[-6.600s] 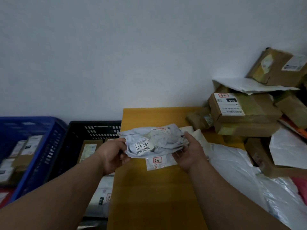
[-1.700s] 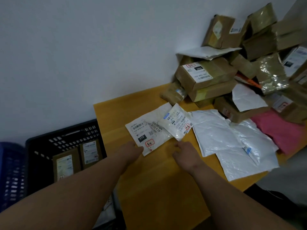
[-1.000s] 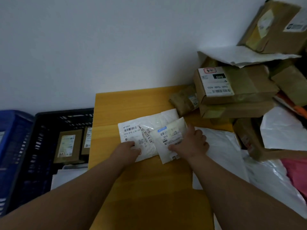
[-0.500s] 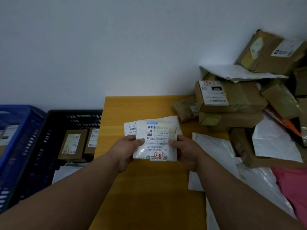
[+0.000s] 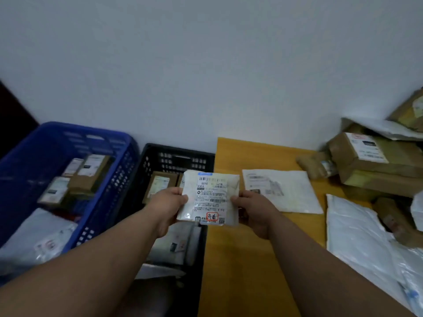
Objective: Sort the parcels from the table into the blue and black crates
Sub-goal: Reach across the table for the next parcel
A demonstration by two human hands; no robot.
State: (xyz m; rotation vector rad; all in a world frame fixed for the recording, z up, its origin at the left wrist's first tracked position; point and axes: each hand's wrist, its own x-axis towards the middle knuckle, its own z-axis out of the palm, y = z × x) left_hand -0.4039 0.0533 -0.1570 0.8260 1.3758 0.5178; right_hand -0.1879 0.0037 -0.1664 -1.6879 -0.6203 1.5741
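Observation:
I hold a small white parcel (image 5: 209, 197) with a printed label and a red stamp, upright in the air over the seam between the black crate (image 5: 176, 156) and the yellow table (image 5: 231, 259). My left hand (image 5: 168, 208) grips its left edge and my right hand (image 5: 251, 211) grips its right edge. The blue crate (image 5: 68, 138) stands left of the black one. Both crates hold brown boxes and white bags. A flat white mailer (image 5: 283, 191) lies on the table just right of my right hand.
Stacked brown cardboard boxes (image 5: 375, 156) fill the table's far right corner against the white wall. Large white plastic bags (image 5: 357, 234) lie at the table's right side. A dark surface (image 5: 13, 120) shows at the far left.
Both hands lifted the small white parcel off the table and carried it left, toward the black crate. The flat white mailer stayed on the table. My view swung left, showing more of the blue crate.

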